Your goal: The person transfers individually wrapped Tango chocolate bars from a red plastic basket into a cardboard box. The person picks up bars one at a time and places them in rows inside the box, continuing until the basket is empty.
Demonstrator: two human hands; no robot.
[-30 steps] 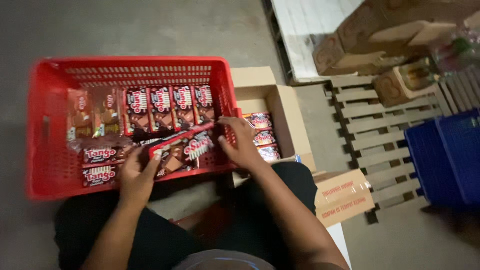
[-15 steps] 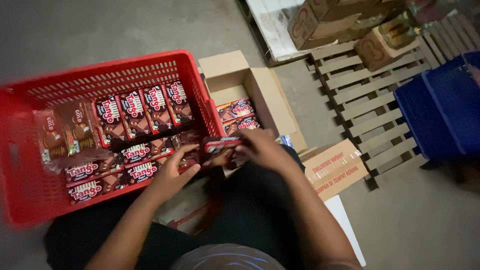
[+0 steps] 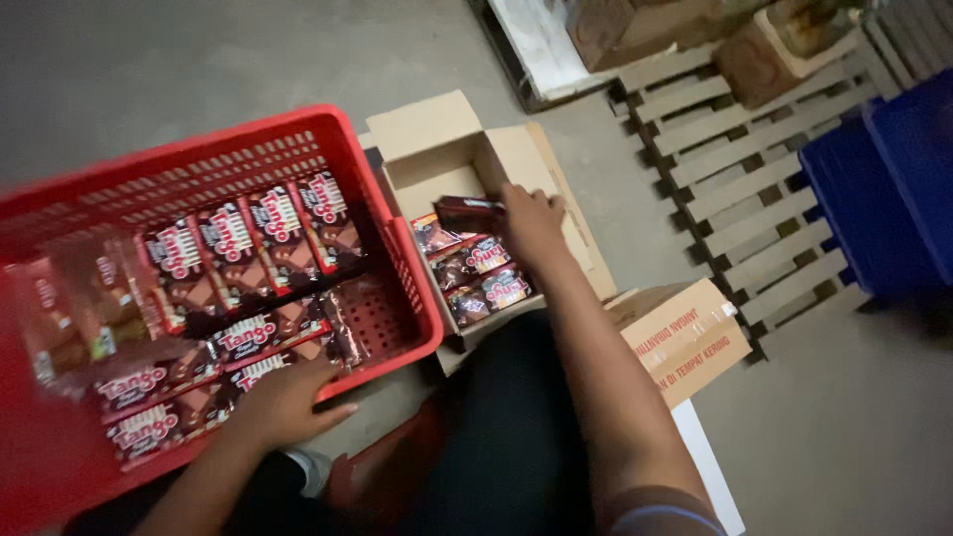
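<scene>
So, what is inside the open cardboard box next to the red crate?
The cardboard box holds dark snack packets lying flat along its near side. The right hand holds one more packet over them. Anything beneath the packets is covered; the far part shows bare cardboard.

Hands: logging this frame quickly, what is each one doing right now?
Left hand: open, resting on the packets by the red crate's near rim, gripping nothing.
Right hand: closed on a dark snack packet over the open cardboard box.

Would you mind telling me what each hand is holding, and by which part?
The right hand grips a dark snack packet by its right end, over the cardboard box. The left hand holds nothing; it rests on the red crate rim.
</scene>
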